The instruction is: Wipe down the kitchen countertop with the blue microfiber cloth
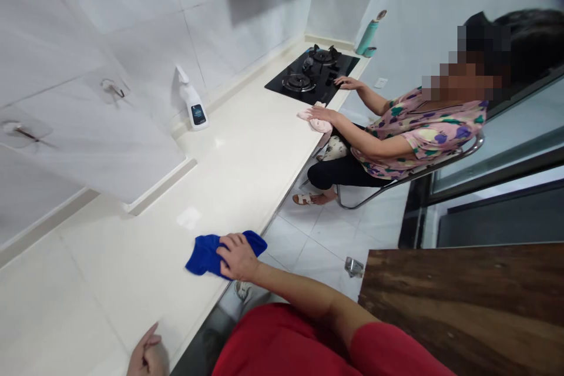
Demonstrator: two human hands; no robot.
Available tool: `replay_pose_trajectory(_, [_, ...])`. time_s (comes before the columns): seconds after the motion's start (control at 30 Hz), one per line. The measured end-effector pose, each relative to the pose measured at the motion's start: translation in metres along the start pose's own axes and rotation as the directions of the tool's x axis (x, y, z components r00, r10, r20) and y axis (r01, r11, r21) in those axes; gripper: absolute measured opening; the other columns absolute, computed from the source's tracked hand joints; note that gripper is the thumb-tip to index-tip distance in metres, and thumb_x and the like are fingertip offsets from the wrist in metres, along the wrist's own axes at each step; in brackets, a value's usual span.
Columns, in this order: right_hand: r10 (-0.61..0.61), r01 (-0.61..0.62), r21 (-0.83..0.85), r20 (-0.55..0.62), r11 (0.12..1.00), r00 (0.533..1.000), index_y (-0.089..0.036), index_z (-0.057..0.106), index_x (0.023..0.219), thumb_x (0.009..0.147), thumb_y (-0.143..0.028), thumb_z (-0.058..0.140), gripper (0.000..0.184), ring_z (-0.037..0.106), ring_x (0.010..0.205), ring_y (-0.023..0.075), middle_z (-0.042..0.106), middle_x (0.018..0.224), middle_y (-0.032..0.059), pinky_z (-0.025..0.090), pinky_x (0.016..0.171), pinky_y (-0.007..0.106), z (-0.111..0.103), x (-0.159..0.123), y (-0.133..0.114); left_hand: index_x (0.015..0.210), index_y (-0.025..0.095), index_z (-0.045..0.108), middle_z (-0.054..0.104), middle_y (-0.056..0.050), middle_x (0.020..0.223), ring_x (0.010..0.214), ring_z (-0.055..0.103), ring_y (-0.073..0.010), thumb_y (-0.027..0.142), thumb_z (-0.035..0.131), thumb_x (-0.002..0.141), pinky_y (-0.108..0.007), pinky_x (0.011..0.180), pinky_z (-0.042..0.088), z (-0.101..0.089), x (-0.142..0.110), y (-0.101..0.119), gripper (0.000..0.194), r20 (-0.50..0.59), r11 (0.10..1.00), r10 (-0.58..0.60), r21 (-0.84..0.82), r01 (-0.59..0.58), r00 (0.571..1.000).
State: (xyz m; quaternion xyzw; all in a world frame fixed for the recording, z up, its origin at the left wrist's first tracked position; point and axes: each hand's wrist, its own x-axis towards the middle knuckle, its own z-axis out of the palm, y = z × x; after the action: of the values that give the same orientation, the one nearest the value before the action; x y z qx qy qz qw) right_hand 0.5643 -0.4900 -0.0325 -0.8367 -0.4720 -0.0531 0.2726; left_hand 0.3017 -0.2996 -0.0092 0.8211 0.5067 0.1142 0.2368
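My right hand (pixel 238 257) lies on a blue cloth (pixel 203 255) near the front edge of the white countertop (pixel 247 173), its fingers bent over the cloth and pressing it to the surface. One end of the cloth sticks out past my hand toward the edge. At the bottom of the view, my left hand (pixel 147 355) rests at the countertop, partly cut off by the frame. Its index finger is stretched out and the others are loosely curled, with nothing seen in them.
A white spray bottle (pixel 192 103) stands against the tiled wall. Farther along is a black gas stove (pixel 314 75). Beside it a seated person (pixel 434 129) in a flowered top has one hand on a pink cloth (pixel 321 124). A wooden surface (pixel 467 294) is at lower right.
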Motion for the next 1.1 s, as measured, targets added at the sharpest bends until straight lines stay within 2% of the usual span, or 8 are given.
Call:
replay_pose_trajectory(0.23, [0.259, -0.272, -0.112, -0.116, 0.956, 0.959, -0.018, 0.068, 0.103, 0.081, -0.029, 0.059, 0.027, 0.045, 0.106, 0.0266, 0.059, 0.114, 0.0109, 0.031, 0.098, 0.044, -0.039, -0.018, 0.104, 0.112, 0.023, 0.068, 0.071, -0.003, 0.1, 0.09, 0.066, -0.0214, 0.035, 0.035, 0.084, -0.033, 0.077, 0.048, 0.002, -0.004, 0.007, 0.045, -0.005, 1.0, -0.002, -0.012, 0.002, 1.0])
replay_pose_trajectory(0.43, [0.503, -0.55, -0.219, -0.238, 0.806, 0.831, -0.015, 0.066, 0.107, 0.087, -0.027, 0.053, 0.027, 0.044, 0.107, 0.0294, 0.059, 0.117, 0.0156, 0.03, 0.096, 0.045, -0.092, 0.003, 0.21, 0.107, 0.022, 0.07, 0.072, -0.004, 0.096, 0.084, 0.065, -0.0201, 0.035, 0.037, 0.084, -0.03, 0.07, 0.049, 0.003, -0.002, 0.003, 0.042, -0.051, 0.998, 0.057, -0.019, -0.058, 0.997])
replay_pose_trajectory(0.5, [0.555, -0.616, -0.25, -0.276, 0.747, 0.785, -0.015, 0.065, 0.107, 0.087, -0.026, 0.053, 0.026, 0.044, 0.106, 0.0311, 0.059, 0.117, 0.017, 0.032, 0.093, 0.045, -0.104, 0.014, 0.228, 0.106, 0.024, 0.07, 0.072, -0.003, 0.095, 0.078, 0.064, -0.0192, 0.033, 0.039, 0.083, -0.03, 0.068, 0.049, 0.005, -0.001, 0.001, 0.04, -0.062, 0.999, 0.052, -0.003, -0.053, 0.997])
replay_pose_trajectory(0.57, [0.572, -0.643, -0.267, -0.299, 0.718, 0.763, -0.013, 0.063, 0.104, 0.087, -0.025, 0.051, 0.024, 0.044, 0.106, 0.0328, 0.058, 0.114, 0.0199, 0.033, 0.09, 0.046, -0.108, 0.023, 0.231, 0.108, 0.025, 0.07, 0.072, -0.002, 0.094, 0.075, 0.063, -0.0185, 0.032, 0.04, 0.082, -0.029, 0.066, 0.049, 0.006, 0.0, -0.001, 0.04, -0.068, 0.999, 0.045, -0.005, -0.045, 0.997])
replay_pose_trajectory(0.67, [0.556, -0.624, -0.3, -0.285, 0.722, 0.781, -0.011, 0.062, 0.1, 0.087, -0.024, 0.049, 0.022, 0.044, 0.103, 0.032, 0.058, 0.107, 0.0205, 0.034, 0.087, 0.046, -0.102, 0.026, 0.213, 0.11, 0.023, 0.07, 0.071, -0.003, 0.092, 0.072, 0.061, -0.0179, 0.031, 0.042, 0.081, -0.028, 0.064, 0.049, 0.008, -0.001, -0.004, 0.041, -0.066, 0.998, 0.041, -0.043, -0.044, 0.997])
replay_pose_trajectory(0.77, [0.478, -0.516, -0.336, -0.194, 0.788, 0.856, -0.012, 0.061, 0.094, 0.085, -0.025, 0.05, 0.02, 0.045, 0.098, 0.0291, 0.058, 0.102, 0.0179, 0.034, 0.086, 0.045, -0.086, 0.015, 0.171, 0.107, 0.022, 0.072, 0.071, -0.003, 0.093, 0.074, 0.061, -0.0186, 0.029, 0.045, 0.079, -0.029, 0.067, 0.051, 0.011, -0.001, -0.01, 0.039, -0.064, 0.997, 0.019, -0.071, -0.024, 0.998])
replay_pose_trajectory(0.9, [0.329, -0.324, -0.334, -0.042, 0.885, 0.943, -0.016, 0.061, 0.088, 0.078, -0.031, 0.059, 0.018, 0.045, 0.091, 0.027, 0.059, 0.096, 0.0134, 0.037, 0.08, 0.045, -0.052, 0.0, 0.096, 0.107, 0.024, 0.072, 0.071, -0.003, 0.095, 0.077, 0.062, -0.0196, 0.028, 0.045, 0.078, -0.029, 0.073, 0.052, 0.014, 0.0, -0.016, 0.04, -0.059, 0.996, -0.001, -0.088, -0.004, 0.998])
replay_pose_trajectory(1.1, [0.125, -0.092, -0.228, 0.134, 0.969, 0.983, -0.018, 0.061, 0.094, 0.078, -0.042, 0.062, 0.029, 0.047, 0.092, 0.0284, 0.059, 0.1, 0.0119, 0.042, 0.079, 0.047, 0.007, 0.012, -0.023, 0.108, 0.024, 0.071, 0.072, -0.002, 0.098, 0.079, 0.063, -0.0188, 0.03, 0.044, 0.081, -0.03, 0.072, 0.049, 0.012, -0.001, -0.01, 0.039, -0.029, 0.998, -0.002, -0.055, 0.001, 1.0])
